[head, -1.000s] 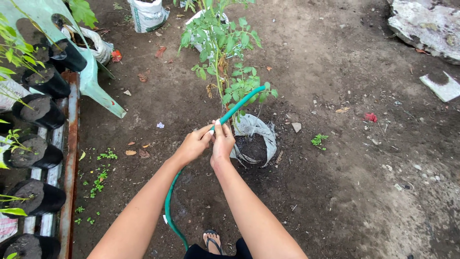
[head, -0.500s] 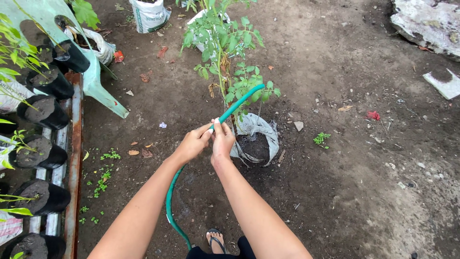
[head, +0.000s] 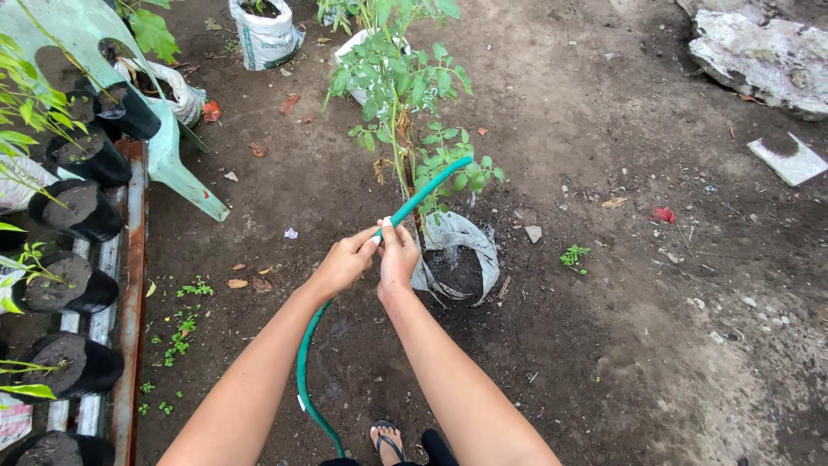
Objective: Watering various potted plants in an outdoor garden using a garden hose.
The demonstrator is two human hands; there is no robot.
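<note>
The green hose ran up from beside the person's sandalled foot, passed between both hands, and arched over toward the leafy young plant. The left hand and the right hand were pressed close together, fingers pinched around the hose just short of its free end, which hung above the grey grow bag. No water could be seen leaving it. Judging by this, the step in hand was aiming the hose at the bag; a further move would call for a steady grip so the tip stayed over the soil and off the stem.

The grow bag held dark, damp-looking soil and the plant's stem. To the left, black pots filled with soil sat along a rusty rack. A white sack of soil stood farther back on the bare ground.
</note>
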